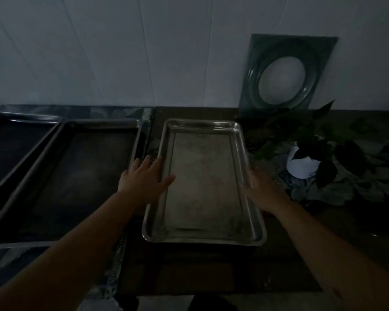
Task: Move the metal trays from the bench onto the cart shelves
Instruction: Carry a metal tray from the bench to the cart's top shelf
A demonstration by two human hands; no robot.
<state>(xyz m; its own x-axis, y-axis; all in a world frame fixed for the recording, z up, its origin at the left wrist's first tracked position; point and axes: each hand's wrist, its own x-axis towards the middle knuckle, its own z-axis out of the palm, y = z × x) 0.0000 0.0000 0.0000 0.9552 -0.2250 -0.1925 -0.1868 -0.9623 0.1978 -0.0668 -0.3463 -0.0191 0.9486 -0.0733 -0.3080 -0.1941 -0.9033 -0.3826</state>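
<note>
A shiny metal tray (204, 182) lies flat on the dark bench, lengthwise away from me. My left hand (144, 178) is at its left rim, fingers straight and spread, thumb reaching over the rim into the tray. Just beside the right rim is my right hand (263, 189), blurred, with fingers extended; whether it touches the rim is unclear. Two darker metal trays, one (76, 182) next to the shiny one and another (16, 142) at the far left, lie side by side on the bench. No cart is in view.
A potted plant (312, 149) with dark leaves and a white wrapper stands right of the shiny tray. A green square plate with a round hole (285, 75) leans on the white panelled wall behind. The bench's front edge (211, 295) is near me. The scene is dim.
</note>
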